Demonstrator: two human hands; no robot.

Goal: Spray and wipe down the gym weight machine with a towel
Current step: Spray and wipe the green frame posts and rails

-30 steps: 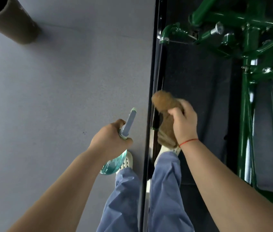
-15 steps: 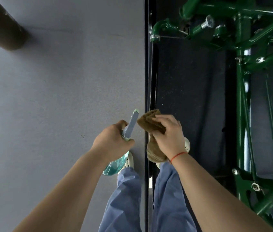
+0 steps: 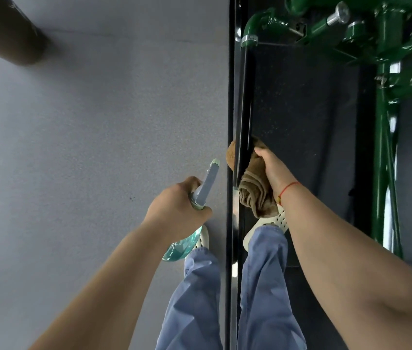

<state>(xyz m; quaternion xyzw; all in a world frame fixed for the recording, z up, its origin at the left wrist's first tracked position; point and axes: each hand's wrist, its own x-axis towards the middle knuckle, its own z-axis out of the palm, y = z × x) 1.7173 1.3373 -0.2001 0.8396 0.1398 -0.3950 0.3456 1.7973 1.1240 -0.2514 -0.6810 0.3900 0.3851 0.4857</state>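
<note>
Nearest: blue trousers (image 3: 199,299) and white perforated shoes (image 3: 279,219) lie below both grips, one leg on each side of the black bar (image 3: 242,109).
Left grip (image 3: 177,210): fingers curl round the neck of the spray bottle (image 3: 208,183). Its nozzle points up beside the bar and its teal body hangs under the wrist.
Right grip (image 3: 273,170): closed on the brown towel (image 3: 252,195), fingers curled over its top. A red string (image 3: 288,188) circles the wrist.
In the way: the glossy bar crosses in front of the towel and hides its middle. A brown lump shows on the bar's left edge.
Beyond the grips: grey floor (image 3: 73,147) to the left and a dark mat (image 3: 300,109) to the right. The green machine frame (image 3: 386,122) stands farther right, and a brown tube (image 3: 5,34) lies far up left.
Change: half a second ago the right grip held the towel folded just beside the nozzle. Now it sits higher, against the bar's right side. The left grip has hardly moved.
Towel to grip: it is under the right palm, wraps behind the bar, and its tail hangs below the wrist.
</note>
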